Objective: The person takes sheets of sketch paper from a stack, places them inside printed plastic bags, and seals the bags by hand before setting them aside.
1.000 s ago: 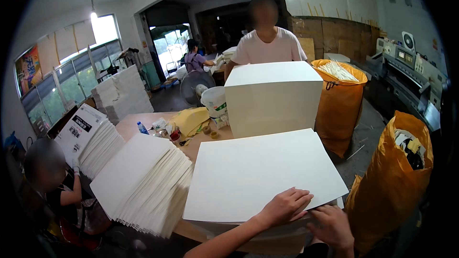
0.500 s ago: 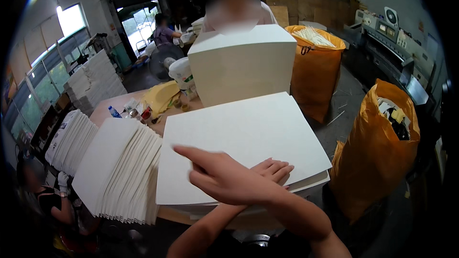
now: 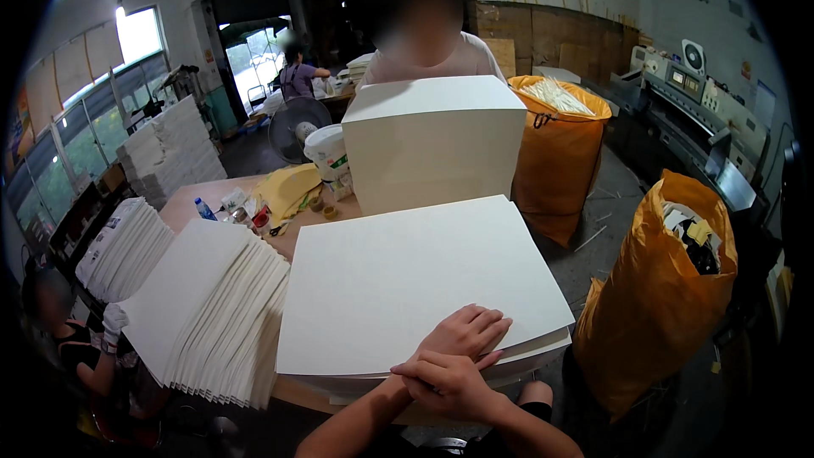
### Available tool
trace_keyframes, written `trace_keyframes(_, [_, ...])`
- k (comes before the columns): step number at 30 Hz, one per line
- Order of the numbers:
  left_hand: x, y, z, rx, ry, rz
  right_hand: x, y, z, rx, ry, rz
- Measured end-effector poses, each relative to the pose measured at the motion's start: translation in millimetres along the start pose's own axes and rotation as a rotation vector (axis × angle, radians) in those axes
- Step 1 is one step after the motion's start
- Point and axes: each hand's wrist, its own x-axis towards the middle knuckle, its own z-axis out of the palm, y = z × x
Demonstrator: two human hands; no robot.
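My left hand [image 3: 468,330] lies flat on the near right part of a stack of large white sheets [image 3: 398,271], fingers stretched out and close together. Crossing from the right, my right hand [image 3: 447,383] is closed over my left wrist, its fingers bent and its thumb on the other side. The top sheet is blank, and the layers below it show at the near right corner. Left of this stack, a fanned row of white folded sheets [image 3: 225,314] leans over on the table.
A tall white stack [image 3: 432,157] stands beyond, with a person behind it. Two orange sacks [image 3: 555,174] stand on the right. A white bucket [image 3: 326,151], yellow cloth [image 3: 288,191] and small bottle [image 3: 203,209] are on the table [image 3: 182,195]. Another person with a white glove [image 3: 114,321] is at left.
My right hand has drawn back from above the sheets, where its index finger pointed left, onto my left wrist. My left hand stays on the stack. The view has tilted up slightly.
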Motion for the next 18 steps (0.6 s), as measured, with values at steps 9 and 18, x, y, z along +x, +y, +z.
trace_keyframes(9, [1, -6, 2, -0.113, 0.099, 0.003, 56, 1, -15, 0.517, -0.548, 0.07])
trace_keyframes(18, [2, 2, -2, -0.074, 0.098, -0.036, 93, -153, 52, 0.894, -0.875, -0.619])
